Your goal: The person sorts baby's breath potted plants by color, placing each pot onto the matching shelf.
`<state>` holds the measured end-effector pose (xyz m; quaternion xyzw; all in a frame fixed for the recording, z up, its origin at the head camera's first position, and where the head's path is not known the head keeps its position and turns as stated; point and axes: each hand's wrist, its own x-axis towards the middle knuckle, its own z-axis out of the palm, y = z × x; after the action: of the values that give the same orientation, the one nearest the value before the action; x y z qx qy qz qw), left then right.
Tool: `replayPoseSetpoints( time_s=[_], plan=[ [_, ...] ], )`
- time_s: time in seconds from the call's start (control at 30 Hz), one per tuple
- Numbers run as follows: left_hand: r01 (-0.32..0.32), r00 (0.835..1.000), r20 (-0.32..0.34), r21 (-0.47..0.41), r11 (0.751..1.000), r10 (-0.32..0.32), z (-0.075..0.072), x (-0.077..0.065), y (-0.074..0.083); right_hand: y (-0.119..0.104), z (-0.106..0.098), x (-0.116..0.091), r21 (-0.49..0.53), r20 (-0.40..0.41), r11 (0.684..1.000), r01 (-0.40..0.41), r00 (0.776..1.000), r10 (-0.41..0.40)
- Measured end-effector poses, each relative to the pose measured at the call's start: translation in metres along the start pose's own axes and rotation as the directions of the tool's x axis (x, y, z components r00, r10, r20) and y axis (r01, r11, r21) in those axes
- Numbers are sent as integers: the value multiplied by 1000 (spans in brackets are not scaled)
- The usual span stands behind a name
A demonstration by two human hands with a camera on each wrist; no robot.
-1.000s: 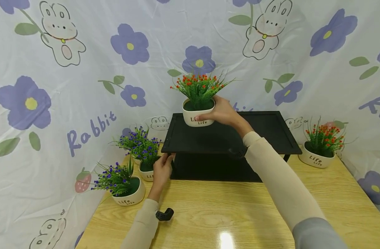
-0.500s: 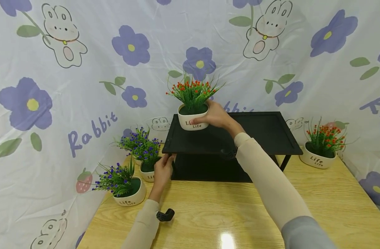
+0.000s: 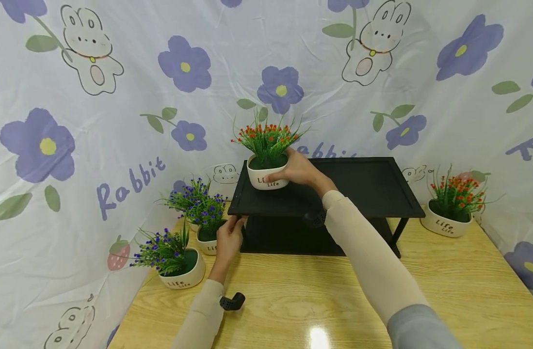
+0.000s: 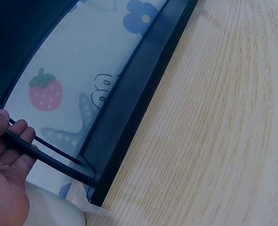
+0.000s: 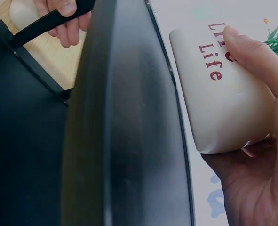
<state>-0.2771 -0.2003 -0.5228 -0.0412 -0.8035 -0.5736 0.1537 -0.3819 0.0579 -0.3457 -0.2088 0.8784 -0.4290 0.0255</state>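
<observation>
My right hand (image 3: pixel 302 168) grips a white oval pot (image 3: pixel 266 178) lettered "Life", with green grass and small orange-red flowers. The pot is upright over the left part of the black shelf's top board (image 3: pixel 349 186). In the right wrist view the base of the pot (image 5: pixel 218 103) lies close to the board's surface, my thumb across its front. Low at the shelf's front left corner, my left hand (image 3: pixel 228 238) holds a black shelf leg (image 4: pixel 51 165), fingers curled round it in the left wrist view. A blue-flowered pot (image 3: pixel 206 246) stands just beside that hand, partly covered by it.
Two more blue-flowered plants, one in a near pot (image 3: pixel 185 274) and one farther back (image 3: pixel 185 196), stand at the left. Another orange-flowered pot (image 3: pixel 445 223) sits right of the shelf. A printed rabbit cloth (image 3: pixel 131 97) hangs behind the wooden table (image 3: pixel 283 300).
My right hand has carried the orange-flowered potted plant down and slightly left, closer to the shelf's top board. My left hand has kept its place at the shelf leg.
</observation>
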Motion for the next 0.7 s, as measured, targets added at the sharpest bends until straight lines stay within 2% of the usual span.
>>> replayPoseSetpoints(
  time_s=[0.1,0.27,0.5,0.7],
  plan=[
    [3,1000,-5,3,1000,-3,0,0,0,2,4,1,-10,9,1000,7,1000,-7],
    [-2,1000,-11,3,1000,2,1,-1,-1,5,8,0,-29,47,999,-34,998,35],
    [-15,1000,-13,5,1000,15,1,0,-1,6,9,-2,0,69,995,-95,993,95],
    [-22,999,-23,23,1000,23,2,-1,-1,6,9,-2,-17,82,994,-112,990,113]
  ],
)
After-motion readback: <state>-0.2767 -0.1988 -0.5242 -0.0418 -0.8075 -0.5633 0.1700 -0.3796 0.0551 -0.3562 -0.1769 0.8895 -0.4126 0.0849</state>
